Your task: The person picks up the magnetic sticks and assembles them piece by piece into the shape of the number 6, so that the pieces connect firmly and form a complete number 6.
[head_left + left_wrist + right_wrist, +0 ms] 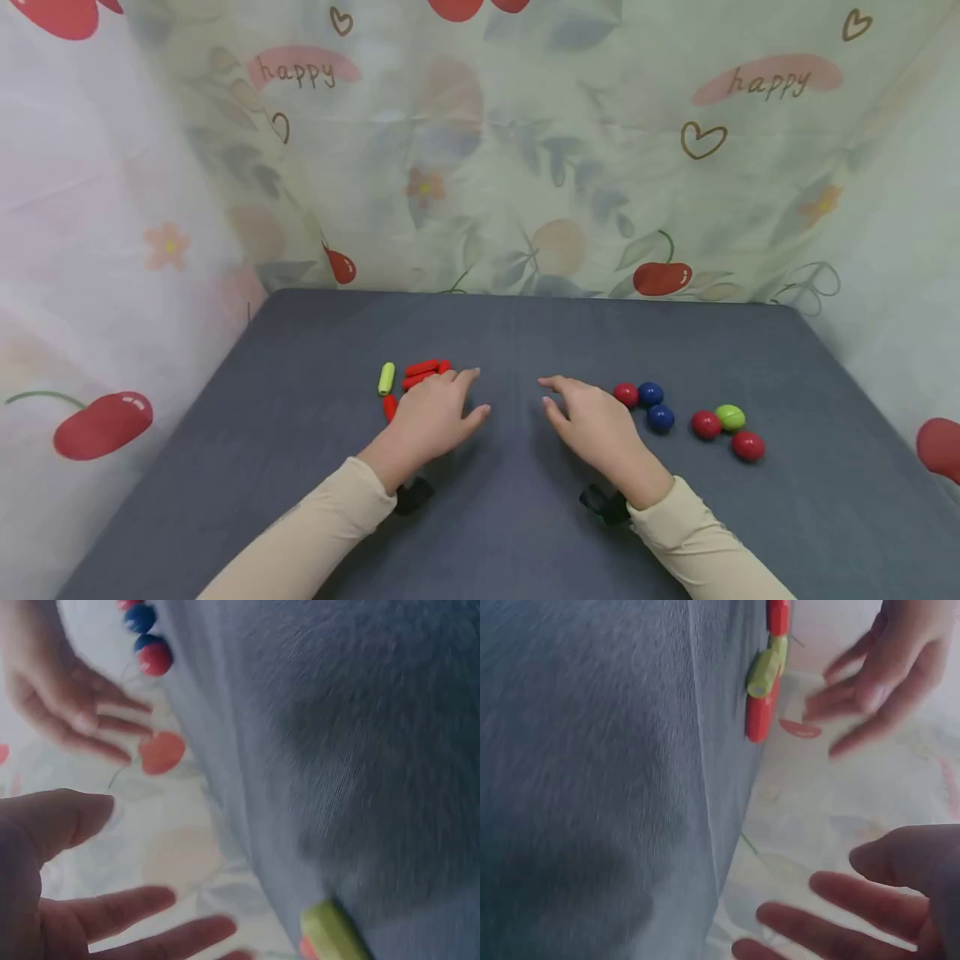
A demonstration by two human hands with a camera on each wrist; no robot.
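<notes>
My left hand (pixel 433 414) hovers over the table with its fingers spread and holds nothing. Partly behind it lie several red stick-shaped pieces (pixel 422 367) and a yellow-green one (pixel 386 378); some are hidden by the hand. My right hand (pixel 600 423) is also above the cloth, thumb and fingers apart, nothing in its grasp. To its right is a group of balls: a red ball (pixel 626 395) beside two blue balls (pixel 660 418). Farther right, a green ball (pixel 730 417) touches or nearly touches two red balls (pixel 748 446). In the left wrist view the left fingers (pixel 120 911) are extended.
A dark grey cloth covers the table (pixel 510 517). Behind it and at both sides hangs a patterned curtain (pixel 495 142) with cherries and hearts. A black strap (pixel 413 496) sits at the left wrist and another dark strap (pixel 604 505) at the right.
</notes>
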